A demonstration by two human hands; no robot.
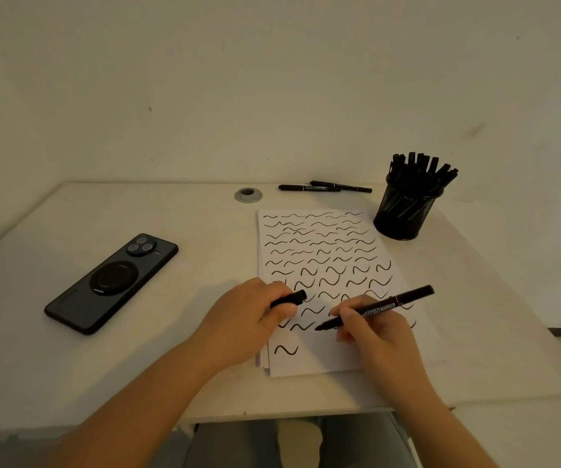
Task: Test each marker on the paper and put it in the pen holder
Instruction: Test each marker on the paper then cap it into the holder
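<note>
Right hand grips marker, tip down over paper. Left hand rests on paper edge, pinching cap.

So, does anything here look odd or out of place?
Nothing is spilled or broken. The only stray is a phone lying face down left of the paper; it has no part in marker testing.

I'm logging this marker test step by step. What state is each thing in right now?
Marker: uncapped, gripped by the right hand, tip at the paper.
Cap: off, held in the left hand.
Paper: flat, mostly covered with squiggles.
Pen holder: upright, full of markers.
Two markers: capped, lying behind the paper.
Phone: face down.
</note>
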